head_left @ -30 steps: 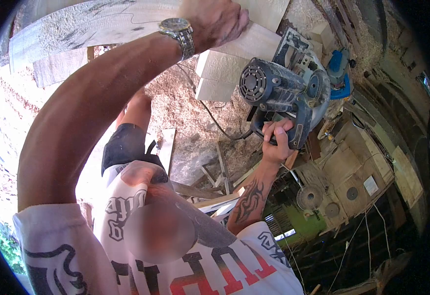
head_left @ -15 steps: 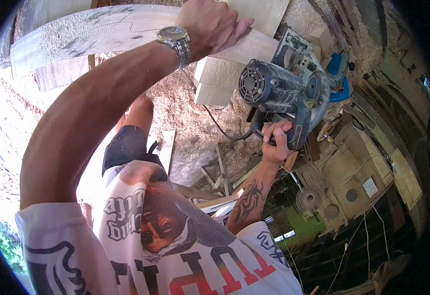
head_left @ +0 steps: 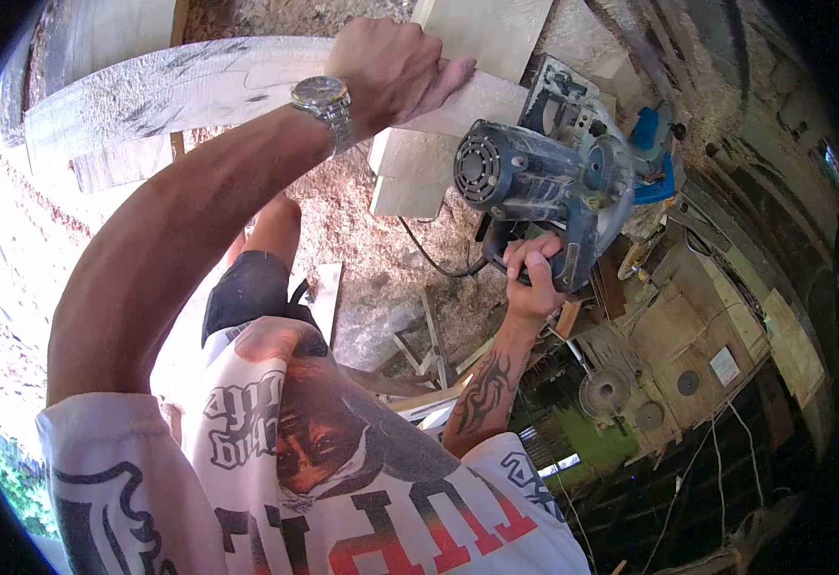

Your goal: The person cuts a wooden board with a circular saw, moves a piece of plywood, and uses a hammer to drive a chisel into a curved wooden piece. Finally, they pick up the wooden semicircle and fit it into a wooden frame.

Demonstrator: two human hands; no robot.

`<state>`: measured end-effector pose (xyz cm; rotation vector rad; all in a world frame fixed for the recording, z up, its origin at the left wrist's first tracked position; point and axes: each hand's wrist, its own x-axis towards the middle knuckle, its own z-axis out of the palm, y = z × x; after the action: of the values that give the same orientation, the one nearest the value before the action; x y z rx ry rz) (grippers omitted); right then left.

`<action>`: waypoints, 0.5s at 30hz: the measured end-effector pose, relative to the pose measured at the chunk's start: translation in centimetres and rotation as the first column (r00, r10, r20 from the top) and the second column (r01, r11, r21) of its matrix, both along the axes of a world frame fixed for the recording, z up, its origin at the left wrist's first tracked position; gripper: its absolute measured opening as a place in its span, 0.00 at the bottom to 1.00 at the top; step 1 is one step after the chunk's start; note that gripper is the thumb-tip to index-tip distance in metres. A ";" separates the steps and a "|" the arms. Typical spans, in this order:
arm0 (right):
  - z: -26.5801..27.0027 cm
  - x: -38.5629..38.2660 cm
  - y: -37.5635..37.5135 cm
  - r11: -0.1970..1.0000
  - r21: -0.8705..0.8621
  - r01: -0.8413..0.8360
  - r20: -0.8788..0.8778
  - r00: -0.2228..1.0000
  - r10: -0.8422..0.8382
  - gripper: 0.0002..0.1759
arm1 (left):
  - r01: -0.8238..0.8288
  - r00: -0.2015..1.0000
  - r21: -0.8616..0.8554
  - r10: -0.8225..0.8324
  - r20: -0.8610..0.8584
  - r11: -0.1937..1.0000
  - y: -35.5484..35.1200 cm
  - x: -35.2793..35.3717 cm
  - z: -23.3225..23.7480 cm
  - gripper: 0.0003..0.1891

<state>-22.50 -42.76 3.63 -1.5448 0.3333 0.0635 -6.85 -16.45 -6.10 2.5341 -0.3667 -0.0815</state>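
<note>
At the right end of the curved plank (head_left: 228, 79), the right grip (head_left: 534, 273) is clenched on the circular saw (head_left: 525, 177). The plank's long axis runs leftward from the saw. The left grip (head_left: 390, 72), nearer the plank's middle, lies on top; clasping cannot be confirmed.

The left hand's (head_left: 386, 77) fingers lie over a long board (head_left: 189, 86), which runs off to their left and, to their right, reaches the saw (head_left: 525, 177); whether saw and board overlap is hard to tell. A panel (head_left: 491, 36) lies beyond those fingers, blocks (head_left: 410, 196) on their near side, below the board. The right hand's (head_left: 537, 278) fingers wrap the saw's rear, the cord (head_left: 438, 266) left of them, a second tool (head_left: 647, 129) ahead and right, a workbench (head_left: 668, 331) off right.
</note>
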 end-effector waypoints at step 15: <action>-0.4 1.2 -0.4 0.999 0.036 0.000 0.031 1.000 -0.001 0.09 | 0.032 0.974 0.110 -0.006 -0.225 0.993 -0.3 1.1 1.3 0.37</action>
<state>-21.29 -43.14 3.21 -1.5089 0.3066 0.0455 -5.80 -16.79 -4.79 2.5980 -0.3034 -0.4038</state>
